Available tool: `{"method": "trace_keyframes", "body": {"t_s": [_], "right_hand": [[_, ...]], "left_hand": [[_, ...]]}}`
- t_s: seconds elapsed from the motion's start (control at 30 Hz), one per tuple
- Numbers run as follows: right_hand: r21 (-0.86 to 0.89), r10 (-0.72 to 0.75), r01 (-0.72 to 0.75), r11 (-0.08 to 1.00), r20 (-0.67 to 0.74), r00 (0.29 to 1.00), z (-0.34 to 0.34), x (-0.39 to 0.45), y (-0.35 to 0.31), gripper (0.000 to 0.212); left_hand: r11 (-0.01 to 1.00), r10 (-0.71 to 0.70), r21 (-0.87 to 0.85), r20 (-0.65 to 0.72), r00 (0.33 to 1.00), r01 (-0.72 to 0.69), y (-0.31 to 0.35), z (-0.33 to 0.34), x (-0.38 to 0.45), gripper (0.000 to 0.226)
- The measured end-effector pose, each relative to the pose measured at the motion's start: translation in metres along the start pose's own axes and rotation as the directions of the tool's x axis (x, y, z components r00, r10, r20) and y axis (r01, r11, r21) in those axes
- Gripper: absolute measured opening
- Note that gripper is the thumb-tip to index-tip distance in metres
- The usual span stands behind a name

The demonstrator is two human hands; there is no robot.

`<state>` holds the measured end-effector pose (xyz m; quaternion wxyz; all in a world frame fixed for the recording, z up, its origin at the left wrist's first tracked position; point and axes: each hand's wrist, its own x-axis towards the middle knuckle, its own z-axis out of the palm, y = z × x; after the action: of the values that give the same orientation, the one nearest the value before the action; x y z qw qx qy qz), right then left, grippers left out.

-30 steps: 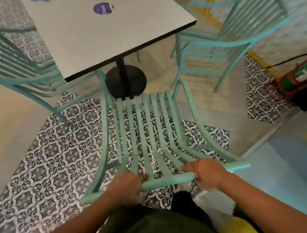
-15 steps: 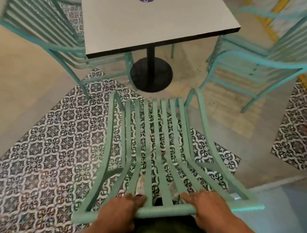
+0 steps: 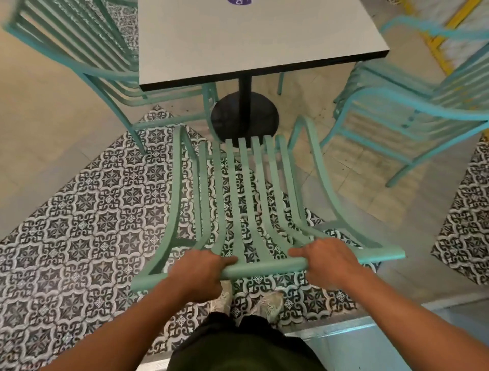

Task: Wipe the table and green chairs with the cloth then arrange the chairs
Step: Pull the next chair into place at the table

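Head view, nearest edge: dark trousers [image 3: 246,344] and a pair of pale shoes [image 3: 270,304] are seen on the patterned floor tiles [image 3: 79,238], directly behind a green slatted chair [image 3: 246,201]. The chair's top rail [image 3: 264,266] is gripped by both hands. The left hand [image 3: 201,272] is curled over the rail left of its middle, with the thumb laid forward along the bar. The right hand [image 3: 328,260] is wrapped round the rail right of its middle, fingers closed over the bar and the thumb pointed inward. Both forearms are extended from the lower corners of the view. The chair's back slats are seen running away from the rail toward the seat front, which lies close to the round black base [image 3: 244,116] of the desk [image 3: 251,45]. The desk is a pale square top with a dark edge, carried on a single black post; part of a purple sticker [image 3: 239,1] is visible at its far edge. A second green chair [image 3: 87,61] is set at the desk's left side, its seat partly tucked beneath the top. A third green chair [image 3: 412,100] is set to the right, beside the desk corner and apart from it. No cloth is visible in either hand. A yellow floor line [image 3: 447,34] is noted at the far right.
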<state>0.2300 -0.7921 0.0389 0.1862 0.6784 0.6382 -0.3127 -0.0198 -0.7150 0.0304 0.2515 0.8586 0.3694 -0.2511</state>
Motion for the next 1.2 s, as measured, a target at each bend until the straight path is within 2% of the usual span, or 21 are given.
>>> {"method": "trace_keyframes", "body": {"t_s": [0.13,0.3,0.53,0.63,0.77,1.07,1.2], "right_hand": [[0.012,0.004,-0.003,1.0,-0.054,0.999,-0.017,0.025,0.009,0.06],[-0.016,-0.053,0.052,0.999,-0.08,0.995,-0.037,0.058,0.022,0.049],[0.007,-0.013,0.015,1.0,-0.159,0.987,-0.063,0.091,0.037,0.04],[-0.015,-0.028,0.026,1.0,-0.171,0.985,-0.074,0.106,0.041,0.04],[-0.064,-0.038,0.027,0.998,-0.191,0.981,-0.088,0.121,0.049,0.031],[-0.053,-0.027,0.016,0.998,-0.209,0.978,-0.102,0.143,0.059,0.026],[-0.055,-0.033,0.022,0.998,-0.214,0.976,-0.11,0.148,0.06,0.025]], "left_hand": [[1.0,-0.004,-0.011,-0.016,1.0,0.004,-0.011,-0.02,0.023,0.063],[1.0,0.014,0.0,-0.035,0.999,-0.014,-0.02,-0.049,0.046,0.059],[0.999,-0.001,0.038,-0.082,0.997,0.004,-0.027,-0.074,0.075,0.048],[0.999,-0.028,0.043,-0.091,0.995,0.032,-0.032,-0.083,0.085,0.045],[0.999,-0.044,0.005,-0.109,0.993,0.045,-0.033,-0.096,0.098,0.045],[0.998,-0.047,0.041,-0.127,0.991,0.053,-0.039,-0.114,0.114,0.034],[0.998,-0.042,0.046,-0.137,0.99,0.048,-0.043,-0.119,0.12,0.037]]}}
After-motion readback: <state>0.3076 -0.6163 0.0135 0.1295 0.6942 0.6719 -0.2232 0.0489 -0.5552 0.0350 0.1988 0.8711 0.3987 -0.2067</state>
